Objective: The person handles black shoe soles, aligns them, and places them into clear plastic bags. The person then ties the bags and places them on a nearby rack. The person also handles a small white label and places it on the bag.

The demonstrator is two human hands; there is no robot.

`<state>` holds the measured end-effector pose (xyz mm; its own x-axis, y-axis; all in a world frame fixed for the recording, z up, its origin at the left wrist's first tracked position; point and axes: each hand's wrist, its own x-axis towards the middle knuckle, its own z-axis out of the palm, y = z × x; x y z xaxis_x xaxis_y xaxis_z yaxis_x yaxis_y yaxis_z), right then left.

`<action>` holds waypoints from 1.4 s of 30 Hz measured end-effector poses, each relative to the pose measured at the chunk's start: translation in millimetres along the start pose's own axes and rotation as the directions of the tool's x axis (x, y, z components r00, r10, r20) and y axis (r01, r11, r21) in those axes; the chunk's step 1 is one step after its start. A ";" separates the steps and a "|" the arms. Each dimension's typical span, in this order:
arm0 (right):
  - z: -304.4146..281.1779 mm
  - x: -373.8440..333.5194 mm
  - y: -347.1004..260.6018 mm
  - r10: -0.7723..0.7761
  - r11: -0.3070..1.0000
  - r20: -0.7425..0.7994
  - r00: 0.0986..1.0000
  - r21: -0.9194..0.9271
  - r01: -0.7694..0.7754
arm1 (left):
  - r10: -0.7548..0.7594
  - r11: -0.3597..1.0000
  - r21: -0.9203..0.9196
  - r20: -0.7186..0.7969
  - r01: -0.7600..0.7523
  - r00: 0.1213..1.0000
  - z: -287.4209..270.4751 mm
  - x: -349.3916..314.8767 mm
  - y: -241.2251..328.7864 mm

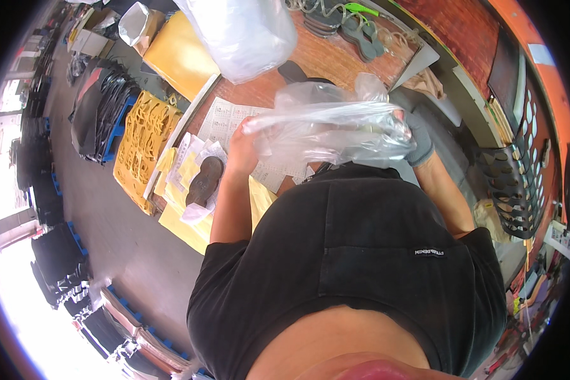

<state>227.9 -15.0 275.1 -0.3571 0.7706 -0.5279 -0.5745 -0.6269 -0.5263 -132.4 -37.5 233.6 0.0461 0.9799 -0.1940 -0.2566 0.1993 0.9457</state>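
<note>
Workshop floor (pixel 126 202): grey, runs down your left side, with dark stacks (pixel 101 114) of sheet material along it.
Wooden table (pixel 259 92): reddish brown, right in front of you, pretty cluttered.
Yellow cut-out sheets (pixel 145 139): piled up just beside the table's left edge, full of holes.
Bulging bag (pixel 247 38): whitish see-through plastic, far side of the table.
Clear plastic film (pixel 335 133): this is what you're handling, stretched left to right in front of your chest, above the near part of the table.
Perforated black sheet (pixel 506 190): off to your right, oval holes all over.
Your hands: well apart, one at each end of the film. Left hand (pixel 242 149) is bare and pinched on its left edge; right hand (pixel 418 139) wears a grey glove and is closed on the bunched right end.
Dark sole-shaped piece (pixel 205 181): on papers, just left of your left forearm.
Green-handled thing (pixel 361 9): far edge, can't tell what kind.
</note>
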 end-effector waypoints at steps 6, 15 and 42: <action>-15.7 -5.0 10.5 0.070 0.727 -0.016 0.997 -0.684 -0.062 | -0.182 0.746 -0.566 0.333 0.351 0.925 -24.3 33.8 -27.3; -70.7 31.6 38.5 -0.057 0.989 -0.032 0.998 -0.140 0.052 | -0.222 0.953 -0.138 0.284 0.269 0.933 -33.2 116.4 -16.3; -75.1 148.3 47.3 0.124 0.987 -0.035 0.992 0.107 -0.120 | -0.098 0.663 0.714 -0.217 0.226 0.971 -39.7 235.9 -69.5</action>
<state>203.0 61.0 121.8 -0.3999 0.6824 -0.6119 -0.6030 -0.6987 -0.3851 -142.1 179.6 111.8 -0.1392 0.9308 -0.3379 0.5291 0.3583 0.7692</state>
